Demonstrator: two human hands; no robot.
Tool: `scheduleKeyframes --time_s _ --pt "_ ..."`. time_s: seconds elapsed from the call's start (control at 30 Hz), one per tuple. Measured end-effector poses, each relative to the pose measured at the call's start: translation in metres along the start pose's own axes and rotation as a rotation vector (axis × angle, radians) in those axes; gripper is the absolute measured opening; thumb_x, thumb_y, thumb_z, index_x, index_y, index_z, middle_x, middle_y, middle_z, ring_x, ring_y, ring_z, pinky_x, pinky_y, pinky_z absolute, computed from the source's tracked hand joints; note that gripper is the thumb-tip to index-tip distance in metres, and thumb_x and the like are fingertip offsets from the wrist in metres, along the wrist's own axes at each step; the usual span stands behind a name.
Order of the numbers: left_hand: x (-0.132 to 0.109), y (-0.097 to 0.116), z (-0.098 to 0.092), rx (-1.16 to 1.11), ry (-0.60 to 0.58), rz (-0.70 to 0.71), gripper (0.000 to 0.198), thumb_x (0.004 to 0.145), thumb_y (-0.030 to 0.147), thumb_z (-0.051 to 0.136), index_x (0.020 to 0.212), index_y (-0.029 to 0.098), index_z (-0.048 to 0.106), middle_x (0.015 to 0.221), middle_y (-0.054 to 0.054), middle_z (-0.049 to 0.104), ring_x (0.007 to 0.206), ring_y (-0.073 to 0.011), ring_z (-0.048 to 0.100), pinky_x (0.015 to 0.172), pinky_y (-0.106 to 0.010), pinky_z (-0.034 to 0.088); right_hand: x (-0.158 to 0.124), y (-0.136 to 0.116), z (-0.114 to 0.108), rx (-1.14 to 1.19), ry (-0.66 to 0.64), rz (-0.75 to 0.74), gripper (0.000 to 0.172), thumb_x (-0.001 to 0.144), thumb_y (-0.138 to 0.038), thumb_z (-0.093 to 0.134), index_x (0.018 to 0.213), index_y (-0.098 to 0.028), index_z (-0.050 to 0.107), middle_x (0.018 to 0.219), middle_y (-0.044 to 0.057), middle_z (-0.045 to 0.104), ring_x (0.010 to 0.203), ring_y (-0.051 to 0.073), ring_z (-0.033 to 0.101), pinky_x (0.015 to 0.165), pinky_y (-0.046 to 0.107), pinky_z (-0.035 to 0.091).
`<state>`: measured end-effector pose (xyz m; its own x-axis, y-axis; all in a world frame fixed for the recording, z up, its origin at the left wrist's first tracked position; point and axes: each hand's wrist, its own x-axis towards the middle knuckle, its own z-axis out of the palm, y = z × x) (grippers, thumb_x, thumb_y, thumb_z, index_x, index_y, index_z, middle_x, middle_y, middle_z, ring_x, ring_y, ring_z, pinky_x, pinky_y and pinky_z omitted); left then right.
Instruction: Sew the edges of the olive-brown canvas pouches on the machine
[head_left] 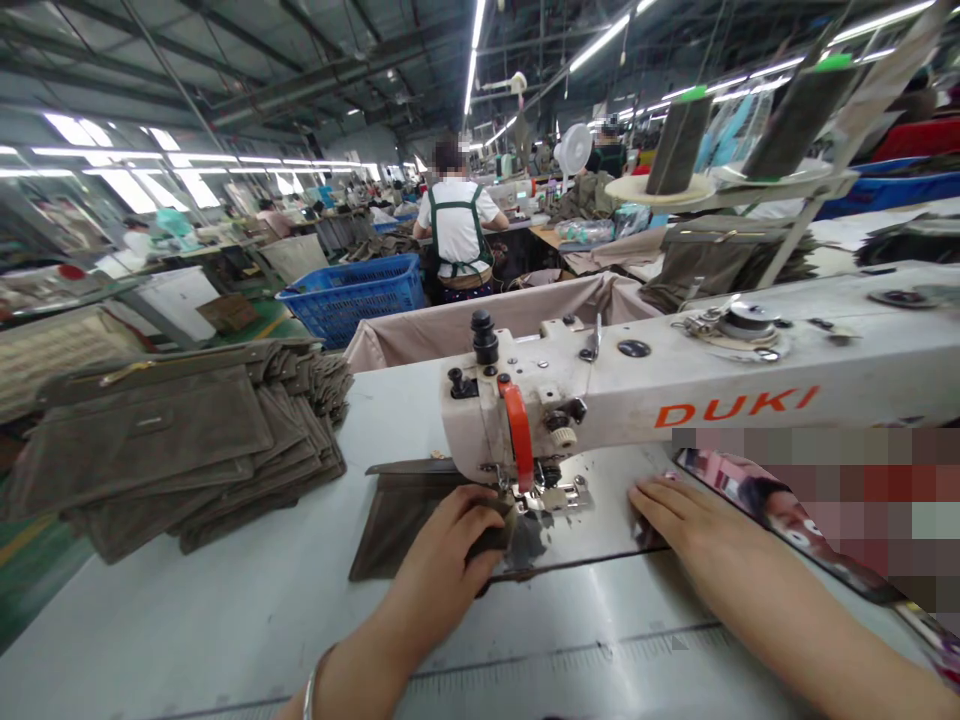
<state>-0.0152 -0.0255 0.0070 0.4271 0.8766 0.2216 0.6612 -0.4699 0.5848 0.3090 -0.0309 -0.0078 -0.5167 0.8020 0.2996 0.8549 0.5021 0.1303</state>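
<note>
left hand [450,540]: curled, pinching olive fabric panel [397,525] | lower center, beside presser foot [555,495] | right hand [697,515]: open, flat on tabletop [600,525]

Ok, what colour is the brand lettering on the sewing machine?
Orange: the DUKI lettering shows clearly in the head view.

Left hand [450,535] curled, fingers [480,510] bent downward; right hand [694,525] flat, palm down.

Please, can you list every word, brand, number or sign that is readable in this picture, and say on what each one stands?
"DUKI": orange letters on the arm of the white sewing machine.
Printed scale on the worktable: tick marks show, any numbers too blurred to read.
Small tag on the top brown fabric piece: too small to read.
</note>
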Motion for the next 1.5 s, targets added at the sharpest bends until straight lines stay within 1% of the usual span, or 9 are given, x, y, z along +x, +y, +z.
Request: scheduleKeyframes --time_s 0.07,0.2,0.33,0.4,0.7,0.83,1.1,1.27,1.5 --pt "0.003 0.0 -0.001 -0.043 0.031 -0.022 0.01 0.09 0.015 0.058 0.093 0.023 0.063 0.116 -0.004 0.056 0.113 -0.0203 0.054 0.099 -0.036 0.044 -0.003 -0.004 -0.006 0.072 -0.063 -0.013 0.045 0.074 0.006 0.047 0.107 -0.017 0.067 0.107 0.01 0.067 0.098 0.028 0.062 0.084 0.043 0.05" --pt "0.004 0.002 -0.002 -0.056 0.035 -0.053 0.011 0.093 0.02 0.056 0.092 0.023 0.066 0.109 -0.003 0.06 0.107 -0.0197 0.057 0.095 -0.034 0.046 0.011 -0.028 -0.026 0.291 -0.11 -0.083 0.028 0.085 -0.005 0.051 0.101 -0.023 0.065 0.091 0.004 0.066 0.083 0.026 0.061 0.076 0.044 0.047" --pt "0.0 0.001 -0.002 -0.024 -0.002 -0.025 0.019 0.095 0.015 0.05 0.101 0.024 0.066 0.116 -0.005 0.059 0.114 -0.0201 0.053 0.101 -0.036 0.042 0.043 -0.062 -0.038 0.658 -0.151 -0.048 0.024 0.092 -0.009 0.041 0.107 -0.019 0.058 0.096 0.006 0.063 0.086 0.021 0.059 0.075 0.036 0.046" --pt "-0.001 0.0 -0.002 -0.022 -0.01 -0.011 0.022 0.094 0.012 0.049 0.104 0.023 0.065 0.118 -0.005 0.059 0.116 -0.02 0.052 0.103 -0.036 0.041 0.059 -0.073 -0.035 0.721 -0.155 -0.038 0.024 0.092 -0.012 0.041 0.11 -0.018 0.056 0.098 0.007 0.062 0.088 0.022 0.059 0.075 0.034 0.046" --pt "0.003 0.006 -0.01 -0.091 -0.028 -0.068 0.015 0.093 0.013 0.052 0.095 0.021 0.065 0.11 -0.005 0.061 0.11 -0.0203 0.055 0.098 -0.036 0.044 0.068 -0.075 -0.008 0.786 0.007 -0.083 0.025 0.094 -0.015 0.038 0.112 -0.018 0.056 0.103 0.009 0.062 0.093 0.024 0.056 0.08 0.038 0.045" --pt "0.003 0.006 -0.011 -0.093 -0.03 -0.075 0.015 0.093 0.012 0.052 0.094 0.021 0.064 0.107 -0.004 0.062 0.106 -0.0202 0.057 0.095 -0.035 0.045 0.07 -0.077 -0.009 0.722 -0.023 -0.087 0.023 0.096 -0.019 0.038 0.099 -0.018 0.061 0.099 0.01 0.062 0.093 0.025 0.055 0.08 0.04 0.045" --pt "0.002 0.006 -0.01 -0.099 -0.029 -0.063 0.017 0.093 0.011 0.051 0.097 0.021 0.065 0.11 -0.005 0.061 0.109 -0.0196 0.056 0.098 -0.034 0.043 0.074 -0.081 -0.008 0.601 -0.09 -0.102 0.022 0.093 -0.017 0.042 0.101 -0.019 0.062 0.105 0.01 0.063 0.097 0.026 0.056 0.083 0.04 0.046" --pt "0.002 0.006 -0.009 -0.072 -0.028 -0.052 0.017 0.093 0.011 0.052 0.097 0.02 0.066 0.112 -0.005 0.061 0.11 -0.0201 0.055 0.1 -0.035 0.043 0.073 -0.083 -0.008 0.518 -0.072 -0.123 0.025 0.091 -0.016 0.046 0.109 -0.02 0.063 0.103 0.009 0.064 0.093 0.027 0.056 0.082 0.041 0.046" --pt "0.001 0.004 -0.007 0.0 -0.019 0.035 0.02 0.094 0.012 0.052 0.104 0.021 0.066 0.113 -0.006 0.063 0.112 -0.0211 0.055 0.101 -0.037 0.045 0.076 -0.087 -0.01 0.513 -0.025 -0.141 0.022 0.089 -0.016 0.048 0.103 -0.018 0.065 0.095 0.008 0.066 0.09 0.027 0.057 0.08 0.043 0.046"
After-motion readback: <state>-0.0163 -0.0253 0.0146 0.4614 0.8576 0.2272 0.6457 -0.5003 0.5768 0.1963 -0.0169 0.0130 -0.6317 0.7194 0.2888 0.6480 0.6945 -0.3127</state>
